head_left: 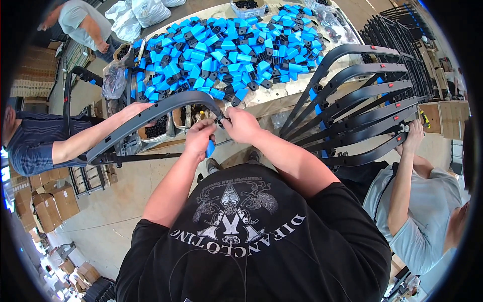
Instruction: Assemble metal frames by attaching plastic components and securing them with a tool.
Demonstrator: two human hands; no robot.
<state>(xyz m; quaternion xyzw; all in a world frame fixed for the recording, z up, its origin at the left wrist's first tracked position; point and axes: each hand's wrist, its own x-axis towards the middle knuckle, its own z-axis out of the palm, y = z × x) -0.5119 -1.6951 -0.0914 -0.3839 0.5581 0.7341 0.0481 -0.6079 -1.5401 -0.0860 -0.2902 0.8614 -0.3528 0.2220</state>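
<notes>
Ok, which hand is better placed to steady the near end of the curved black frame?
Probably the right hand: its fingers close on that end of the frame, while the left hand seems occupied with a blue piece.

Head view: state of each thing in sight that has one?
Small blue plastic piece: held in left hand
Curved dark-grey frame: raised, end gripped by right hand
Blue-and-black plastic pieces: heaped loose on pale table
Curved black frames at right: side by side
Clear plastic bag: crumpled
White sacks: bulging
</notes>
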